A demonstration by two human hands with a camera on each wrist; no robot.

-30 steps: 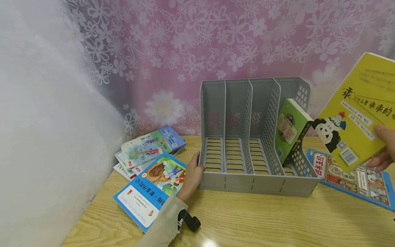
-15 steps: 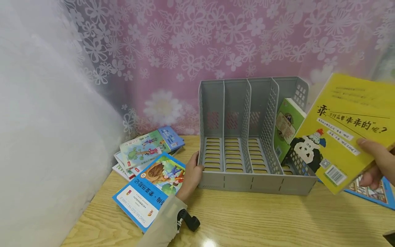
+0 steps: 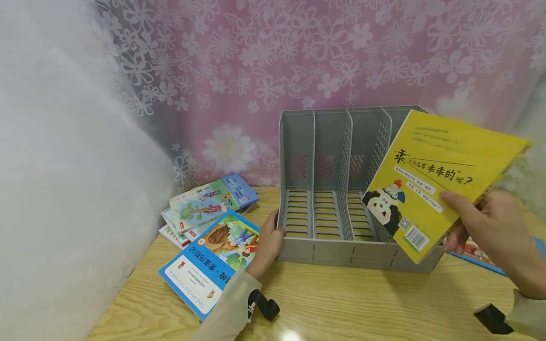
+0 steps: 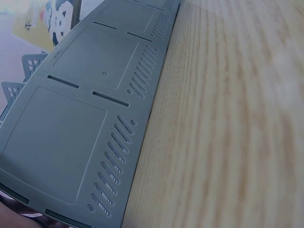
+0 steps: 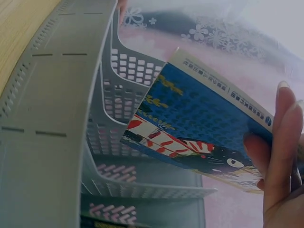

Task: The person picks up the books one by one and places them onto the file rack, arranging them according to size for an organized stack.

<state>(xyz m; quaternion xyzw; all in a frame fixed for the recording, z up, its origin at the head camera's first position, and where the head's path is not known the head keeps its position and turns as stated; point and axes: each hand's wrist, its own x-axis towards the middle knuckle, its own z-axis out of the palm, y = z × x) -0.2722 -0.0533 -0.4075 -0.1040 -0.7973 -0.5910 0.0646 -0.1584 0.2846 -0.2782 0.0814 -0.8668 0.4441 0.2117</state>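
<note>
My right hand (image 3: 490, 227) pinches a yellow book (image 3: 426, 184) by its right side, thumb over the panda-printed cover, fingers behind. The book is tilted in the air before the right part of a grey file rack (image 3: 332, 251), covering its rightmost slot in the head view. Its other side, blue with a black cat, faces the right wrist view, where fingers (image 5: 282, 142) press on the cover (image 5: 204, 114). My left hand (image 3: 266, 246) holds the rack's front left corner; the left wrist view shows mostly the rack's front panel (image 4: 57, 137).
Left of the rack lies a pile of books (image 3: 209, 201), with a blue book (image 3: 200, 279) overlapping it. Another blue-edged book (image 3: 479, 258) lies right of the rack, partly hidden by my right hand. A pink flowered curtain (image 3: 230, 71) hangs behind the wooden table (image 3: 332, 303).
My right hand has carried the yellow book leftward, from the far right to in front of the rack. It now hides the green book in the right slot. My left hand stays put.
</note>
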